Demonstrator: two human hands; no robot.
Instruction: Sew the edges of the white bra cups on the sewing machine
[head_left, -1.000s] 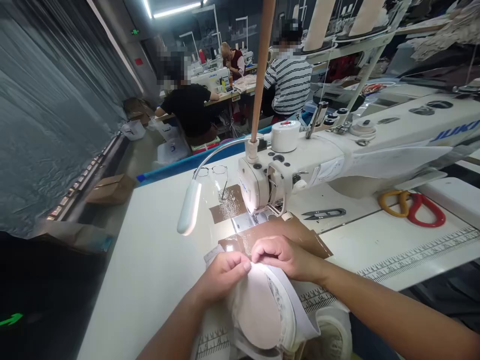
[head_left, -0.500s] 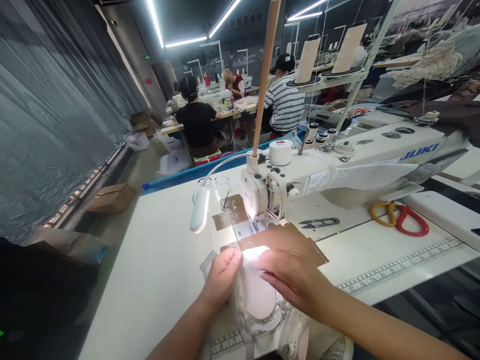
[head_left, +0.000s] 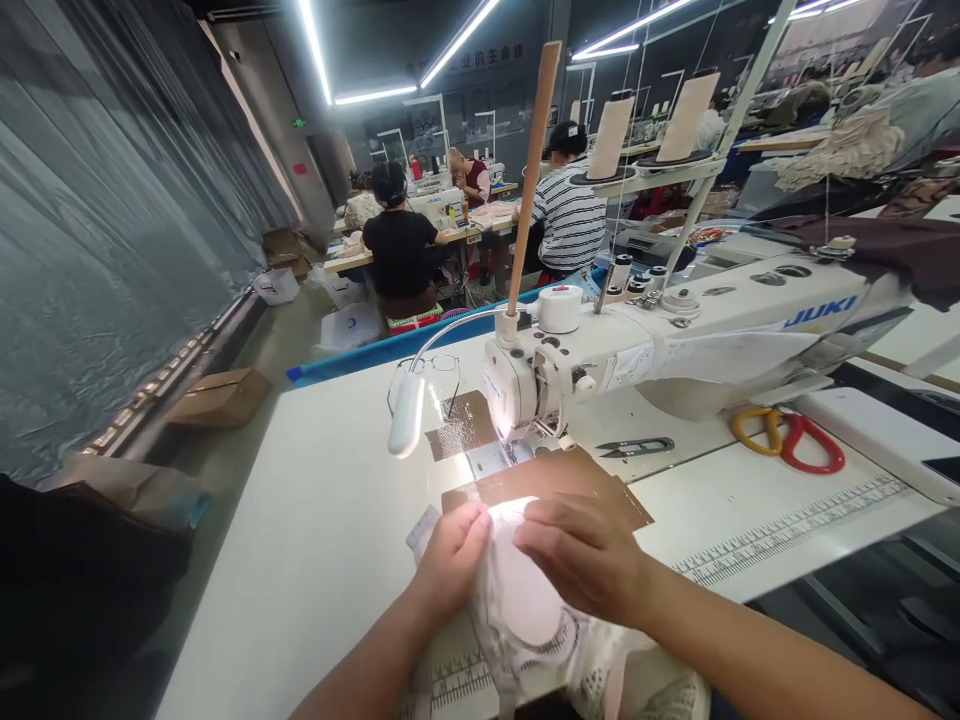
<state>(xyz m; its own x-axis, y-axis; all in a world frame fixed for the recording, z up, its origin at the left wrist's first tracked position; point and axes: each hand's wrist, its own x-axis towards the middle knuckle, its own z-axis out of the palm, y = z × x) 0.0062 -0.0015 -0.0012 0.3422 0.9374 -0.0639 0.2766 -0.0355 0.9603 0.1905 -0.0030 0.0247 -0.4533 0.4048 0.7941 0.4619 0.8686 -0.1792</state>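
Observation:
A pale bra cup (head_left: 529, 592) with lace trim and straps lies at the table's front, below the needle of the white sewing machine (head_left: 517, 385). My left hand (head_left: 456, 555) pinches its upper left edge between thumb and fingers. My right hand (head_left: 581, 550) has its fingers closed on the upper right edge, and its fingertips partly cover the fabric there. More lace fabric (head_left: 630, 670) hangs off the front edge under my right forearm. Just beyond both hands, a brown sheet (head_left: 559, 478) is fixed to the tabletop before the needle.
Thread snips (head_left: 636, 447) and scissors with yellow and red handles (head_left: 814, 443) lie right of the machine. A small lamp (head_left: 406, 415) and eyeglasses (head_left: 439, 365) are at left. A printed ruler (head_left: 795, 525) runs along the front. Several people sit at other machines behind.
My right hand has turned slightly, its fingers now more bunched on the cup's upper edge. The cup has shifted a little right and down. The camera view has tilted up slightly.

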